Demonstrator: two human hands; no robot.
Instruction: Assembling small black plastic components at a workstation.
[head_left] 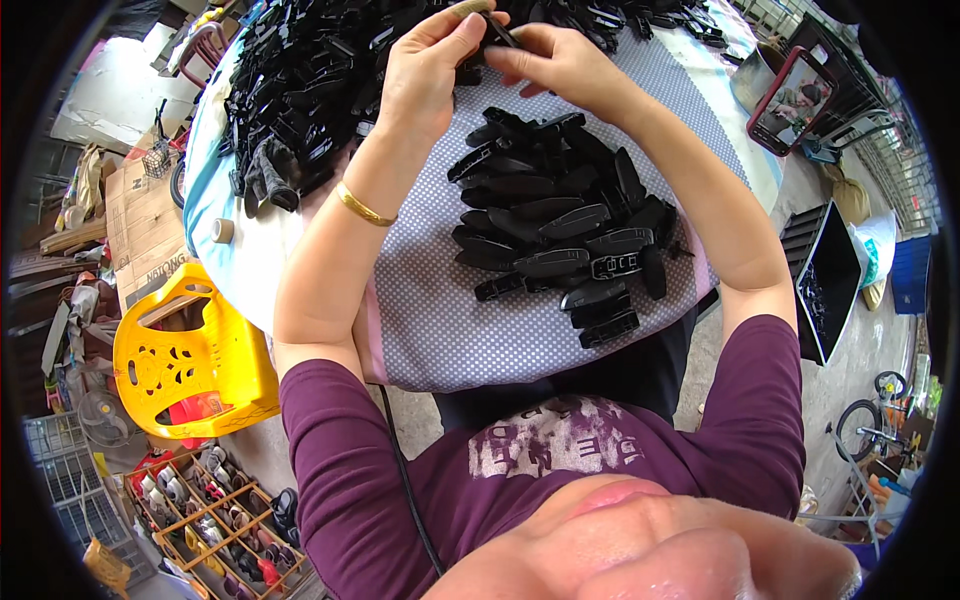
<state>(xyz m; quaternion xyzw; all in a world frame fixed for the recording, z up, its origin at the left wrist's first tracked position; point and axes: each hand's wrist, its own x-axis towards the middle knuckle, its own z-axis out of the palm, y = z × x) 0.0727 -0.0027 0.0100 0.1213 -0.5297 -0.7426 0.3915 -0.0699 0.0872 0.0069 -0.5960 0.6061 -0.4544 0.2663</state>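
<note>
At the far side of the table, my left hand (pixel 425 70) pinches a small, dark black plastic part (pixel 502 32). A tan cover sits on one of its fingertips. The fingers of my right hand (pixel 565 65) close on the part's other side, partly hiding it. Nearer to me, several glossy black clip-like plastic pieces (pixel 555 215) lie in overlapping rows on a grey dotted cloth (pixel 430 320). Behind and left of my hands spreads a large heap of similar black pieces (pixel 310 80). A dark glove-like bundle (pixel 270 175) rests at the heap's near edge.
A tape roll (pixel 222 231) lies at the table's left edge, above a yellow plastic chair (pixel 200 350). To the right are a red-framed screen or mirror (pixel 793 100) and a black bin (pixel 828 285). A wooden shoe rack (pixel 215 520) stands lower left.
</note>
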